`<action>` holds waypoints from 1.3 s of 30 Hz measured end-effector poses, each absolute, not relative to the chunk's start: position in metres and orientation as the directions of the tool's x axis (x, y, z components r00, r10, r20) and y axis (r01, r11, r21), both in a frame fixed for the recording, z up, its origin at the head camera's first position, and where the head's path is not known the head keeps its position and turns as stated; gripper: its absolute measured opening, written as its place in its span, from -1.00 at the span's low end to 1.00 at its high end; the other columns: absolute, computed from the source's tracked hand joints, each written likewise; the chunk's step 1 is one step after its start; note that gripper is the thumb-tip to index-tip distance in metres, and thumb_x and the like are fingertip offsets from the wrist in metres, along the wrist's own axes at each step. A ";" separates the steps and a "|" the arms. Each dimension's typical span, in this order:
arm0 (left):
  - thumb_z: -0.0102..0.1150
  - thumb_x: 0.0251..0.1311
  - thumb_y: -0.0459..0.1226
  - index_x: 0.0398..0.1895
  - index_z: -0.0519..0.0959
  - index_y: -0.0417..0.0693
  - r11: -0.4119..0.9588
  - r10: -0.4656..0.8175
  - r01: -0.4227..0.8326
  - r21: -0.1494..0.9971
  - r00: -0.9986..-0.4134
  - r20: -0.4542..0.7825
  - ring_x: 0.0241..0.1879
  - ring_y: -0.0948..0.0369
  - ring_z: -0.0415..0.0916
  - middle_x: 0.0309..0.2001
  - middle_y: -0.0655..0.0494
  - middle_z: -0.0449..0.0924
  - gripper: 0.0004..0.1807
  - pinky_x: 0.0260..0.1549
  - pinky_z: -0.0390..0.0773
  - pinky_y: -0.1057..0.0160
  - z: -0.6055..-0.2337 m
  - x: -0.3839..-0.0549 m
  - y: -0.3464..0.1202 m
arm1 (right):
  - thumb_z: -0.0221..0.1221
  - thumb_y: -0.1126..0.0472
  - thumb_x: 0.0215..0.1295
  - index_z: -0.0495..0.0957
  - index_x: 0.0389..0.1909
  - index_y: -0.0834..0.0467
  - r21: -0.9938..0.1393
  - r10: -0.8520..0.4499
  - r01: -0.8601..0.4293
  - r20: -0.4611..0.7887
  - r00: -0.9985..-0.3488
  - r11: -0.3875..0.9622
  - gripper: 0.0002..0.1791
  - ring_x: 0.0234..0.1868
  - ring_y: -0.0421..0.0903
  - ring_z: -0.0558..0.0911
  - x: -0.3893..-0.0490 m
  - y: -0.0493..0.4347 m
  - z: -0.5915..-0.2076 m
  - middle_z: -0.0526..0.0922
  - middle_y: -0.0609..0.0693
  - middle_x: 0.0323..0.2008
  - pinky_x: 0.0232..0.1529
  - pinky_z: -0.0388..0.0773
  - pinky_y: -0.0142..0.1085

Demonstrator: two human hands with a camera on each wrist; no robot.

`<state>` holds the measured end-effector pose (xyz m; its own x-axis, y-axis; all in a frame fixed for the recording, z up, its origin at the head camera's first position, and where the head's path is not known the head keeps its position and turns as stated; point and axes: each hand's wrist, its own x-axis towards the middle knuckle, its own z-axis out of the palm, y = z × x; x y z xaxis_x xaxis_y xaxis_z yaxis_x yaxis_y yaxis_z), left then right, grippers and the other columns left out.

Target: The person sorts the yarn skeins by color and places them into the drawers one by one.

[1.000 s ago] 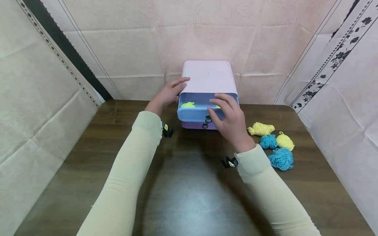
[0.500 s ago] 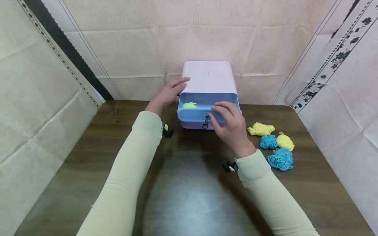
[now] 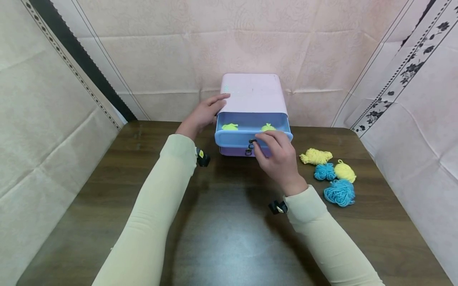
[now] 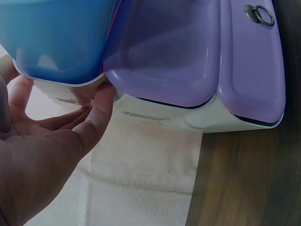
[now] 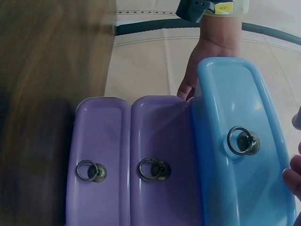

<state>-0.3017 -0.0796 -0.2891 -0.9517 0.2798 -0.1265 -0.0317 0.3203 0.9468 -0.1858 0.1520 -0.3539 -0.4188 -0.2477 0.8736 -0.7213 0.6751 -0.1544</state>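
Observation:
A small drawer cabinet with a pale pink top stands at the table's back. Its blue top drawer is pulled out and bears a ring pull. Two yellow-green objects lie inside, one at the left and one at the right; their kind is unclear. My left hand rests against the cabinet's left side, its fingertips at the top edge. My right hand is at the right part of the drawer front, fingers bent loosely; the right wrist view shows the ring hanging free of the fingertips.
Below are two purple drawers, the middle one and the bottom one, both pushed in with ring pulls. Yellow yarn and blue yarn bundles lie on the brown table at the right. Patterned cloth hangs behind.
My right hand has come down and toward me from over the drawer to its front, uncovering the right yellow-green object. The left one shifted slightly right. My left hand has stayed put.

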 end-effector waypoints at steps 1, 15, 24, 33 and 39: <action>-0.11 0.43 0.04 0.36 0.31 0.53 0.322 0.281 -0.032 0.946 -0.951 -0.128 0.37 0.07 0.26 0.50 0.24 0.09 -0.55 0.23 0.44 -0.01 -0.289 -0.302 -0.080 | 0.38 0.31 0.08 0.62 -0.13 0.22 -0.161 -0.246 -0.719 0.870 -0.426 0.676 -0.70 -0.09 0.06 0.62 -0.186 0.152 -0.355 0.63 0.16 -0.16 0.00 0.61 -0.08; -0.11 0.44 0.04 0.36 0.32 0.52 0.328 0.272 -0.030 0.944 -0.954 -0.125 0.39 0.07 0.24 0.50 0.25 0.09 -0.56 0.25 0.42 -0.03 -0.287 -0.298 -0.079 | 0.34 0.19 0.17 0.65 -0.17 0.20 -0.278 -0.258 -0.669 0.769 -0.585 0.689 -0.76 -0.17 -0.04 0.64 -0.186 0.150 -0.365 0.64 0.08 -0.21 -0.12 0.66 -0.14; -0.12 0.44 0.03 0.37 0.31 0.49 0.323 0.278 -0.023 0.946 -0.953 -0.118 0.38 0.06 0.26 0.50 0.24 0.11 -0.55 0.22 0.44 -0.01 -0.288 -0.299 -0.079 | 0.38 0.21 0.13 0.69 -0.07 0.10 -0.266 -0.291 -0.644 0.725 -0.624 0.718 -0.69 -0.26 -0.08 0.59 -0.184 0.148 -0.367 0.57 0.08 -0.21 -0.26 0.66 -0.21; -0.12 0.44 0.04 0.36 0.32 0.51 0.325 0.275 -0.023 0.945 -0.954 -0.118 0.37 0.07 0.27 0.49 0.24 0.12 -0.56 0.22 0.44 -0.02 -0.288 -0.299 -0.079 | 0.38 0.25 0.12 0.68 -0.05 0.14 -0.221 -0.303 -0.644 0.741 -0.599 0.732 -0.67 -0.27 -0.06 0.55 -0.185 0.144 -0.372 0.53 0.12 -0.21 -0.30 0.64 -0.20; -0.11 0.43 0.04 0.33 0.35 0.54 0.312 0.278 -0.030 0.949 -0.953 -0.122 0.38 0.07 0.26 0.49 0.26 0.12 -0.58 0.24 0.42 -0.04 -0.289 -0.300 -0.080 | 0.36 0.25 0.14 0.68 -0.06 0.16 -0.212 -0.299 -0.632 0.742 -0.600 0.745 -0.69 -0.18 -0.03 0.54 -0.185 0.142 -0.376 0.49 0.14 -0.17 -0.21 0.67 -0.16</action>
<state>-0.3002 -0.0798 -0.2891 -0.9528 0.2782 -0.1216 -0.0299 0.3124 0.9495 -0.1853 0.1425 -0.3760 -0.6003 -0.2986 0.7419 -0.6323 0.7453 -0.2116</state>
